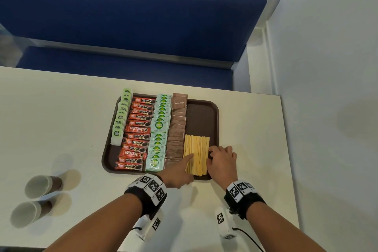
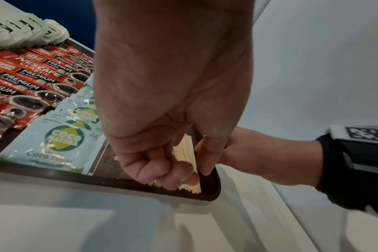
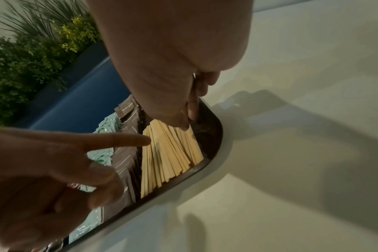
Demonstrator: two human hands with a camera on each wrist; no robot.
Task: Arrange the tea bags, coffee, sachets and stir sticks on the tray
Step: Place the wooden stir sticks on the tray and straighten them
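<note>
Left hand: the left hand reaches over the tray's near rim, forefinger straight with its tip on the left side of the stir sticks; the other fingers are curled under and hold nothing.
Right hand: the right hand sits at the right side of the sticks, fingertips touching that edge; whether they pinch a stick or only press on it is hard to tell.
Stir sticks: a flat bundle of pale wooden sticks in the tray's near right part, between the two hands, a little fanned at the near end.
Tray: a dark brown tray on a pale table.
Brown packets: a row just left of the sticks; the far one reads "Brown Sugar".
Pale green packets: a row marked "COCO NATURA" and "Coco Sugar".
Coffee: red sticks reading "NESCAFE CLASSIC" and "PREMIUM CLASSIC".
Tea bags: a green-tagged row along the left rim, tag writing too small to read.
Cups: two paper cups lying on their sides at the near left, well apart from the tray.
Beyond: a blue bench.
</note>
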